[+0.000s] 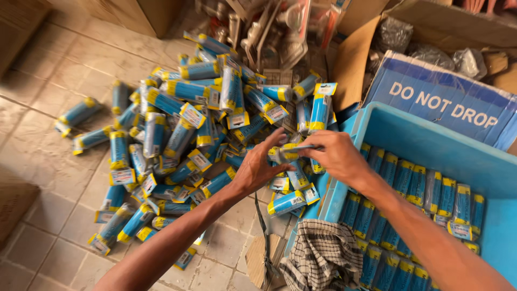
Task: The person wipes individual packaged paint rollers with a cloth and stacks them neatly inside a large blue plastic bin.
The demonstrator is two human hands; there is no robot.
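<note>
A big heap of small blue packets with yellow ends (183, 129) lies on the tiled floor. My left hand (258, 167) and my right hand (336, 156) meet above the heap's right edge, both gripping one blue and yellow packet (291, 152) between the fingertips. To the right stands a light blue plastic crate (431, 134) with rows of the same packets (414, 188) packed upright inside. My right forearm crosses over the crate.
A checkered cloth (323, 253) hangs over the crate's near corner. A blue printed carton flap (447, 97) and open cardboard boxes (355, 59) with plastic bags sit behind the crate. Blister-packed hardware (274, 32) lies at the back. Stray packets (78, 113) lie at left.
</note>
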